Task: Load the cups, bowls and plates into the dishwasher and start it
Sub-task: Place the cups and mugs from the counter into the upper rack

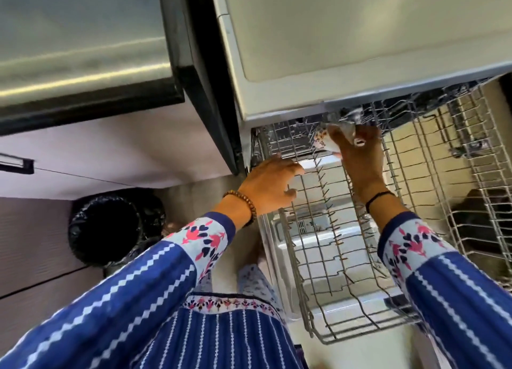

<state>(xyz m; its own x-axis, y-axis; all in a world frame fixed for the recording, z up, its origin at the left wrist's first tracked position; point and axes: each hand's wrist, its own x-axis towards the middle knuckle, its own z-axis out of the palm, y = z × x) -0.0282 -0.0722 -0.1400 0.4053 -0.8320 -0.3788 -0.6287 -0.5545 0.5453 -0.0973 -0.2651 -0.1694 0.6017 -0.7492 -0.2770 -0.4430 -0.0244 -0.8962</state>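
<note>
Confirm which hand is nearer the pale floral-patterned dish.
Right. Right hand grips the pale floral-patterned dish; left hand holds the grey wire rack, to the dish's left, not touching it.

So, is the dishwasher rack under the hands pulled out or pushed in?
Pulled out: the wire rack extends well past the counter edge toward the person, with the open door visible through it.

Two hands: left hand (266,185) at centre, right hand (360,160) toward 3 o'clock. Two wire racks: middle rack (318,260) at 5, side rack (476,174) at 3. One patterned dish (322,142) at 2. One bin (110,227) at 8.
</note>
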